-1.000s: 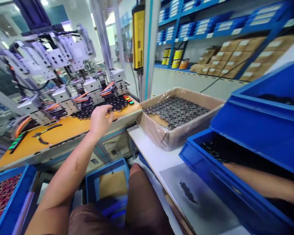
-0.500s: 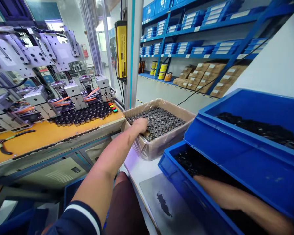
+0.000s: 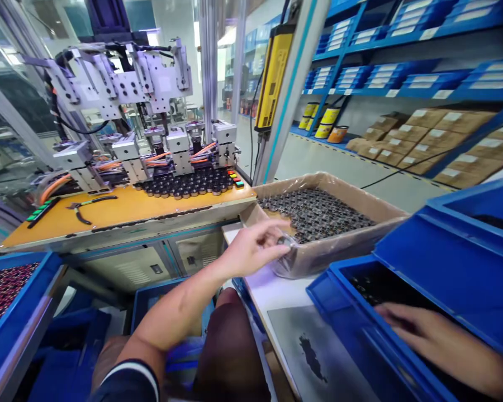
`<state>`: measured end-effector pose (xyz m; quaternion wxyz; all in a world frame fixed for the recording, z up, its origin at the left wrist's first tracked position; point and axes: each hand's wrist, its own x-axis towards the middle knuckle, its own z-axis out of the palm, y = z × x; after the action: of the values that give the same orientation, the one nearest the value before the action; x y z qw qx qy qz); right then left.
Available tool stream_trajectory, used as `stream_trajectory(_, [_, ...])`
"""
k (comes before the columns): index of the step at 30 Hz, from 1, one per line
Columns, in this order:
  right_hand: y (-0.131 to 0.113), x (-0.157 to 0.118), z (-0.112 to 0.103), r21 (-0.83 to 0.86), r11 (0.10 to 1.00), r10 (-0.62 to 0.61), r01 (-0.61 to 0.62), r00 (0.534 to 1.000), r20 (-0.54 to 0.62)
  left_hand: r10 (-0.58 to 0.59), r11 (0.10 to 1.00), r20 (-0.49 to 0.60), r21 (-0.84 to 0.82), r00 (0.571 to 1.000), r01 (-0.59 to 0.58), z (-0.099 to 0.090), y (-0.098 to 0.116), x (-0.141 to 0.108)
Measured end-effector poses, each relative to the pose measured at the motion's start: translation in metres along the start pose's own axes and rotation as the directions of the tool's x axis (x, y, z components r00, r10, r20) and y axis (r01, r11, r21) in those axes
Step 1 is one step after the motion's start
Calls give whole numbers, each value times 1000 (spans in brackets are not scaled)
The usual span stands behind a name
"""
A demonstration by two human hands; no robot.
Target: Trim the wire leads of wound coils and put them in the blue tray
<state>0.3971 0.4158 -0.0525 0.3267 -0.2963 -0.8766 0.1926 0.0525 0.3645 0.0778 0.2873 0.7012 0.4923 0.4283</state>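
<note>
My left hand is over the near left corner of a plastic-lined cardboard box. Its thumb and fingers close on a small round metal part. Many small metal-and-black parts lie in rows inside that box, and bare brown cardboard shows at its left end. On the right, my right hand is over the lower blue bin, which holds black parts. The fingers of this hand are curled together and slightly blurred; what they hold cannot be made out.
A machine with metal clamps stands on an orange worktop. Several round black parts and a pair of pliers lie there. A second blue bin overlaps the lower one. A metal plate lies before me.
My left hand has come up out of the cardboard box with a small round part. My right hand has risen from deep in the blue bin. The view has turned left.
</note>
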Motion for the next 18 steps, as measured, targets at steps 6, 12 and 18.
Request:
stream_trajectory(6, [-49, 53, -31, -321, 897, -353, 304, 929, -106, -352, 738, -139, -649, 926, 184, -27, 0, -125])
stream_trajectory(12, [-194, 99, 11, -110, 905, -426, 412, 884, -195, -295, 714, -176, -694, 939, 94, -29, 24, -151])
stream_trajectory(18, [-233, 79, 49, 174, 872, -424, 457, 884, -196, -211, 758, -236, -652, 948, 6, -19, 34, -166])
